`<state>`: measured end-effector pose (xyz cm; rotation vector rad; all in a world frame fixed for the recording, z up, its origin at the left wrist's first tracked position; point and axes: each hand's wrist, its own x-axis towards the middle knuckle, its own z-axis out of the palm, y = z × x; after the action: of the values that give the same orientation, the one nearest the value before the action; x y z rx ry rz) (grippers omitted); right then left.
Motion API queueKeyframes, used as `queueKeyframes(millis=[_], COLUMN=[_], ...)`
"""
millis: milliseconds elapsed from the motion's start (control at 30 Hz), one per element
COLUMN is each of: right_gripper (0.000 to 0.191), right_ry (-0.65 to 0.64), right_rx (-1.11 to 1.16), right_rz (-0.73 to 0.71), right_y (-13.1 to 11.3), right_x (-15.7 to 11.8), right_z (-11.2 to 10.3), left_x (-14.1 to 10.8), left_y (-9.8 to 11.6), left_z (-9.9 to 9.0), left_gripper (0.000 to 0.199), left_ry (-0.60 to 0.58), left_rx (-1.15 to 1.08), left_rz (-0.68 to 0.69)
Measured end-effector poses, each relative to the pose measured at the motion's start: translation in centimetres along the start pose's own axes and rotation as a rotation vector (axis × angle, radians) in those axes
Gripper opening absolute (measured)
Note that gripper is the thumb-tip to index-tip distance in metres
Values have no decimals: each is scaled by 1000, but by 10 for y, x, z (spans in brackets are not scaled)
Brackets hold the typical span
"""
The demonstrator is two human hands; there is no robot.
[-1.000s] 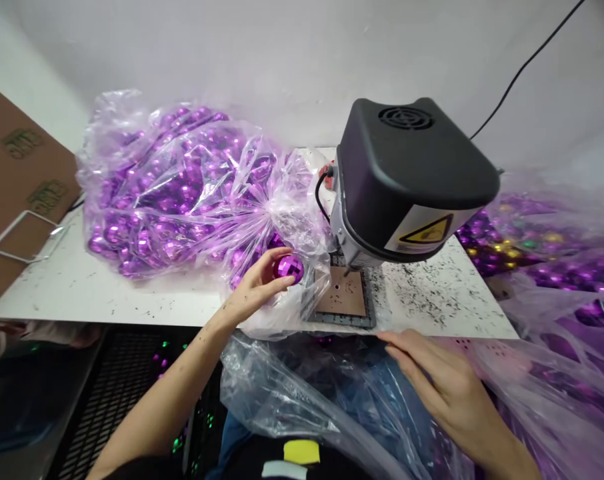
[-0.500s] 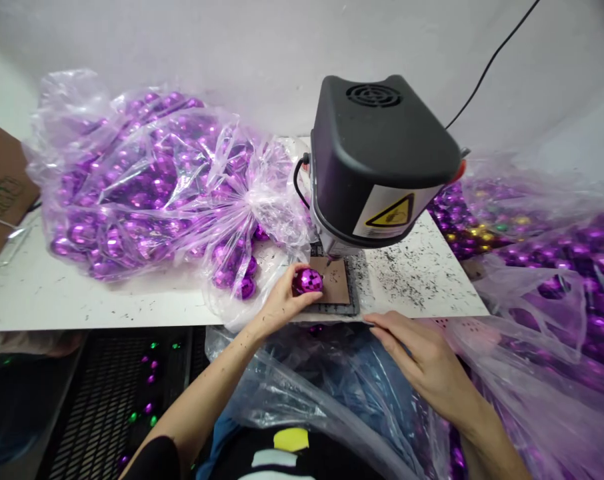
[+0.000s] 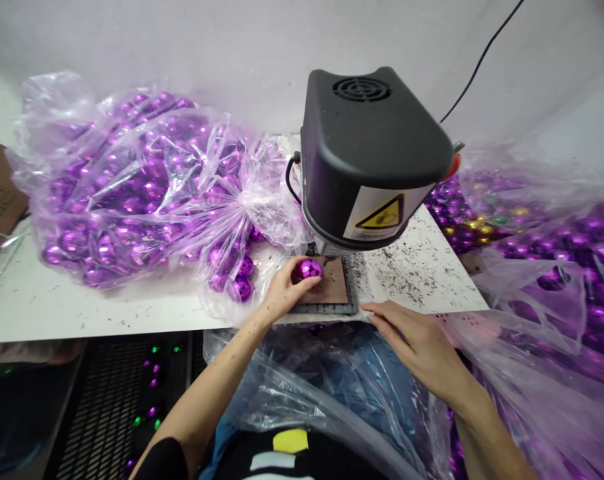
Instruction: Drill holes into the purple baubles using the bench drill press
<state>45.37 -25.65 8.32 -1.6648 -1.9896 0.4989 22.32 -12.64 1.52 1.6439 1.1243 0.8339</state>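
Here's the black machine (image 3: 372,143) looming over the brown board (image 3: 333,287), dark flecks (image 3: 407,273) littering the white table (image 3: 157,303). On the left, a clear bag (image 3: 132,180) bulges with purple baubles. My left hand (image 3: 282,293) grasps one purple ball (image 3: 310,269) above the board's left side; my right hand (image 3: 417,343) reaches the table's front edge, whether pinching plastic I can't tell.

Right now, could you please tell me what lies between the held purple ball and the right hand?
In the head view, the brown pad, its dark base's edge and some clear plastic lie between the held ball and the right hand.
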Motion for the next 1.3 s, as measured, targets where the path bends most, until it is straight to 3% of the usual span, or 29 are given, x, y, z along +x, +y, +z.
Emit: queueKeyframes(millis=[167,367,467,600,700,800,900,967,1033,1133,1300], right_gripper=[29,30,31,32,30,26,30,36,46,48,44], right_ry=[-18,-37,-44,-37,-20,94,419,658,758,722,669], right_rx=[9,-2,-6,-7,-6,59,238,375,427,375,198], right_rz=[24,44,36,28,32,71,115,36,-98,-147,-16], right_y=[2,5,5,4,3,-2,-13,-23,-35,-46,-48], right_x=[-1,-1,1,4,6,12,32,55,82,119,146], right_z=[0,1,2,0,-9,-26,-49,-63,-74,-85,-89], left_x=[9,5,2,-2,-2,0,2,2,2,1,1], left_y=[-12,-2,1,1,-2,-6,-11,-14,-15,-14,-11], left_z=[-11,-4,7,22,32,37,37,36,36,35,36], left_gripper=[48,43,41,43,42,43,43,44,45,42,40], left_ry=[-21,-18,28,84,141,179,168,142,125,116,82], left_rx=[-144,16,194,431,537,539,490,471,465,473,499], left_rz=[-74,-18,72,296,345,345,357,366,378,390,376])
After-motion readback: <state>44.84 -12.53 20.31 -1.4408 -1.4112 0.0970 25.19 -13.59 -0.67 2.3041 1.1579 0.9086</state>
